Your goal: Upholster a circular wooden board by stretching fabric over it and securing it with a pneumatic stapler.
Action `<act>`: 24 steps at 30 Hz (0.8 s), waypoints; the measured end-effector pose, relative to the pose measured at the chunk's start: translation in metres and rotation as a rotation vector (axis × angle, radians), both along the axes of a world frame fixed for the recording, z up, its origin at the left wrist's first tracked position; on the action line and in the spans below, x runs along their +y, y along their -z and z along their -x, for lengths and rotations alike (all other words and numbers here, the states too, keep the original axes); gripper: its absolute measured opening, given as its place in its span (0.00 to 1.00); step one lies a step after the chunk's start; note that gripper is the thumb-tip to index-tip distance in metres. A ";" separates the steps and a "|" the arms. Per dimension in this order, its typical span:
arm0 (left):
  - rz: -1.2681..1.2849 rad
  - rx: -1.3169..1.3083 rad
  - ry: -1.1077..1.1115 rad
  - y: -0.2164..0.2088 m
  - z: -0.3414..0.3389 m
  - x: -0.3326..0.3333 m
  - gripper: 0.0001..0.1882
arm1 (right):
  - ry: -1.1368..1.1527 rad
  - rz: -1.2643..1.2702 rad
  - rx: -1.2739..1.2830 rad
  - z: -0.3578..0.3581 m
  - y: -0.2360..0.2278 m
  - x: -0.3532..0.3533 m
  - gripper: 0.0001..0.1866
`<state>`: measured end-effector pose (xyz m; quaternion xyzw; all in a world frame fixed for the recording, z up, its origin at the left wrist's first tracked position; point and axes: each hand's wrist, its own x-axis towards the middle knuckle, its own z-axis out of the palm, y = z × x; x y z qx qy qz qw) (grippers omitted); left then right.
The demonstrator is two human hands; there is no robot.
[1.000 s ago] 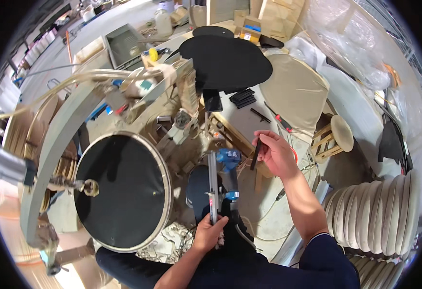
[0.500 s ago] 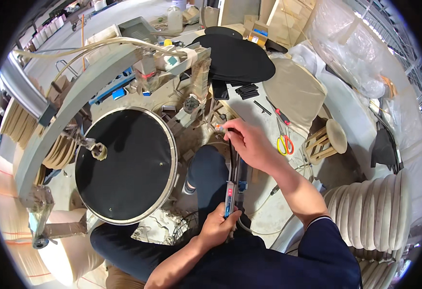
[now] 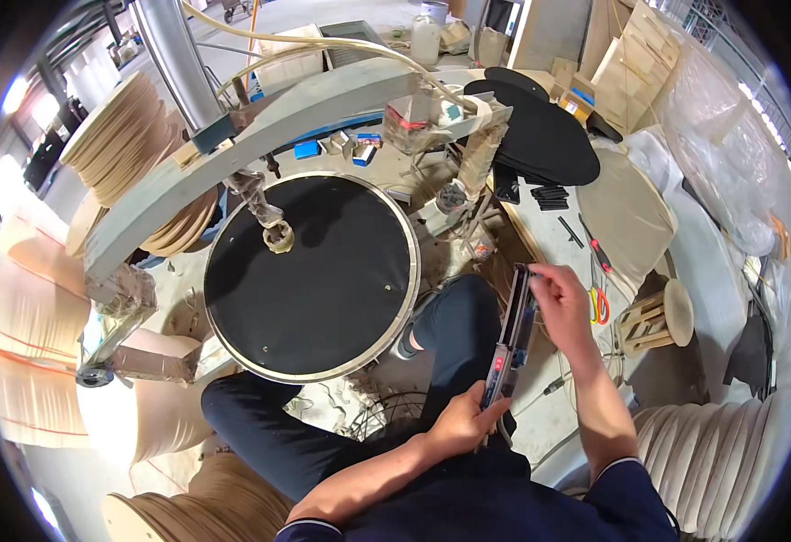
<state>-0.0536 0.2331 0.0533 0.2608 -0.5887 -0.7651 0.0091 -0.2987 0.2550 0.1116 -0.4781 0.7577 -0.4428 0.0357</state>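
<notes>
Over my lap, my left hand point(image 3: 461, 421) is wrapped round the near end of a long, slim staple gun point(image 3: 506, 336) with a silver body and a red patch. Its open magazine points away from me. Curled in a pinch, the fingers of my right hand point(image 3: 561, 303) touch the far end of the magazine; what lies between the fingertips is hidden. To the left is a round panel point(image 3: 323, 271) covered in black cloth, with a pale rim. Several small dark strips point(image 3: 550, 197) lie on the bench to the right.
A curved grey metal frame point(image 3: 260, 113) with a cylinder arches over the round panel. Yellow-and-red scissors point(image 3: 599, 305) and a red-handled tool point(image 3: 601, 256) lie on the bench. Black cloth pieces point(image 3: 540, 131) are stacked farther back. Small boxes point(image 3: 365, 152) sit beyond the panel. Coiled rolls stand at both sides.
The view has swung left, so the scene sits farther right. My right hand has come back from beyond the staple gun to its far end. My left hand keeps its grip.
</notes>
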 end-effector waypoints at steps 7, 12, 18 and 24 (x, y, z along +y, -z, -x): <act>0.080 0.013 0.003 0.003 0.003 -0.003 0.19 | 0.297 0.129 -1.162 0.028 0.118 0.058 0.19; 0.064 0.087 0.077 0.003 -0.002 -0.008 0.22 | 0.012 0.296 -1.550 -0.001 0.091 0.032 0.23; -0.317 0.337 -0.012 0.017 -0.008 -0.030 0.19 | -0.351 0.470 -1.646 0.010 0.071 0.011 0.25; -0.179 0.465 -0.735 0.012 -0.002 -0.029 0.19 | -0.229 0.495 -1.608 -0.012 0.032 -0.021 0.22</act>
